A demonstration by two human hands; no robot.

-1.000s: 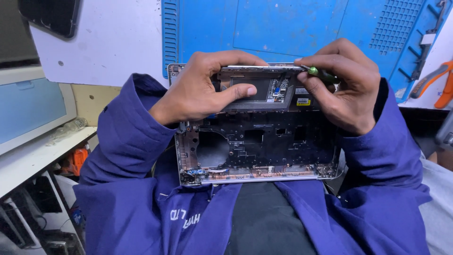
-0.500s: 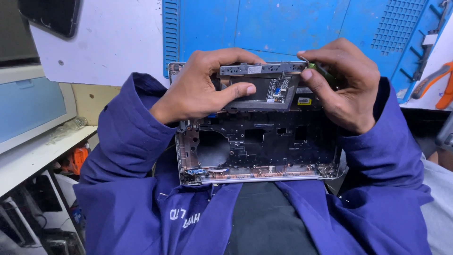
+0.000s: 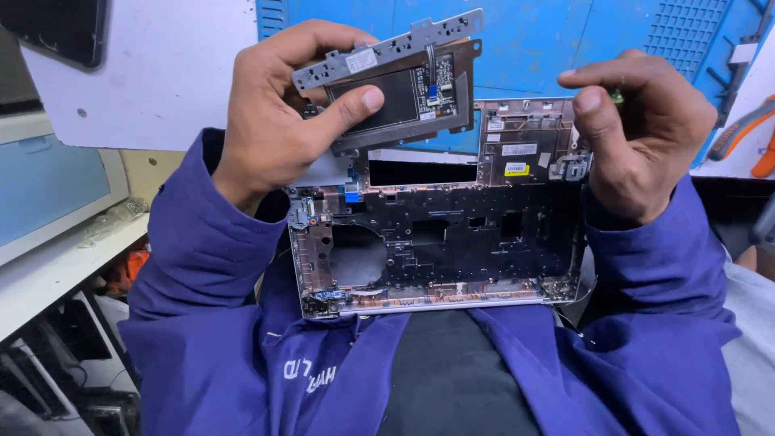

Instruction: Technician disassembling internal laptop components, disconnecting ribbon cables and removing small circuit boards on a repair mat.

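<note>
My left hand (image 3: 274, 129) holds a dark rectangular touchpad module (image 3: 404, 89) with a grey metal bracket along its top, raised and tilted above the chassis. The stripped laptop chassis (image 3: 436, 242) rests upright on my lap, bare inside, with an open rectangular slot where the module sat. A blue ribbon connector shows near its upper left. My right hand (image 3: 646, 137) is curled at the chassis's upper right corner, with the tip of a green-tipped tool (image 3: 617, 97) poking out behind the fingers. I wear dark blue sleeves.
A blue perforated panel (image 3: 549, 40) stands behind the chassis, with a white board (image 3: 161, 73) to its left. Orange-handled pliers (image 3: 755, 133) hang at the far right. A pale monitor (image 3: 48, 186) sits on a white shelf at the left, with clutter below it.
My left hand has lifted the touchpad module up and out of the chassis, leaving the slot open. My right hand has drawn back to the right corner.
</note>
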